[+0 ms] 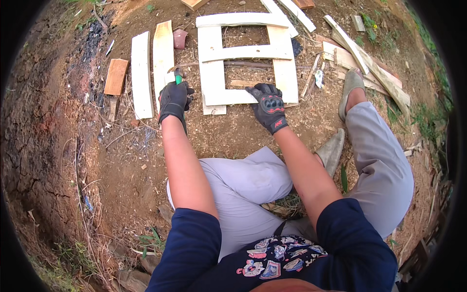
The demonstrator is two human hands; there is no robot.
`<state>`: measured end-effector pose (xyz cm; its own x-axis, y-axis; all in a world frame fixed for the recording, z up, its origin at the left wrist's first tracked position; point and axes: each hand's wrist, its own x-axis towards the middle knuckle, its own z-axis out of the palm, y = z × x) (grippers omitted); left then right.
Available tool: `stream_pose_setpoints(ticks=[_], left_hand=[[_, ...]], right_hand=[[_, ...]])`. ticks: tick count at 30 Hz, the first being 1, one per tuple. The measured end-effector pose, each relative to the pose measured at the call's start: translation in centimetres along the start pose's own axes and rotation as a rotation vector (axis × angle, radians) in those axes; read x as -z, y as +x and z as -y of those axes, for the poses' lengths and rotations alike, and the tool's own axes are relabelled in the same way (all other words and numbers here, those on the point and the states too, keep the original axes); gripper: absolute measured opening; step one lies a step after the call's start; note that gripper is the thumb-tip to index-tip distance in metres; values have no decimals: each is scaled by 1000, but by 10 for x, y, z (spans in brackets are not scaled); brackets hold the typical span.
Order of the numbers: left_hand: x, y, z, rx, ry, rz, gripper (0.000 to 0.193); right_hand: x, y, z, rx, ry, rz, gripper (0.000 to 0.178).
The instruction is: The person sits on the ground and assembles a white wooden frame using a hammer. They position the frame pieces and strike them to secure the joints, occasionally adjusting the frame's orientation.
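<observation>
Navy shirt [277, 258] sat closest to cam, L grip [174, 100] clenched a green-handled hammer [178, 78], and R grip [268, 106], closure unclear, lay on a pale, 3-slat, 2-rail wood frame [247, 52] flat on dirt [129, 170].

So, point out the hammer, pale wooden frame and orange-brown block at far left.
Hammer [178, 79]: head view, on its green handle.
Pale wooden frame [247, 52]: head view, on its middle crosspiece.
Orange-brown block [116, 77]: head view, on its upper face.
</observation>
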<state>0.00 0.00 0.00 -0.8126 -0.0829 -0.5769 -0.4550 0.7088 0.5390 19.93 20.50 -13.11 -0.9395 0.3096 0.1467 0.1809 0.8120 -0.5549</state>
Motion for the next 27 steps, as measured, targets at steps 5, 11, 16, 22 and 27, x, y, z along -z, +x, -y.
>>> stream_pose_setpoints(ticks=[5, 11, 16, 22, 27], left_hand=[[-2, 1, 0, 5, -29, 0, 30], [0, 2, 2, -12, -7, 10, 31], [-1, 3, 2, -5, 1, 10, 31], [-3, 4, 3, -7, -15, 7, 30], [0, 2, 5, 1, -96, 44, 33]], right_hand=[[0, 1, -2, 9, -7, -11, 49], [2, 0, 0, 20, 4, 0, 48], [2, 1, -1, 29, -1, -2, 48], [3, 0, 0, 13, -9, 0, 47], [-2, 0, 0, 17, 1, -21, 46]])
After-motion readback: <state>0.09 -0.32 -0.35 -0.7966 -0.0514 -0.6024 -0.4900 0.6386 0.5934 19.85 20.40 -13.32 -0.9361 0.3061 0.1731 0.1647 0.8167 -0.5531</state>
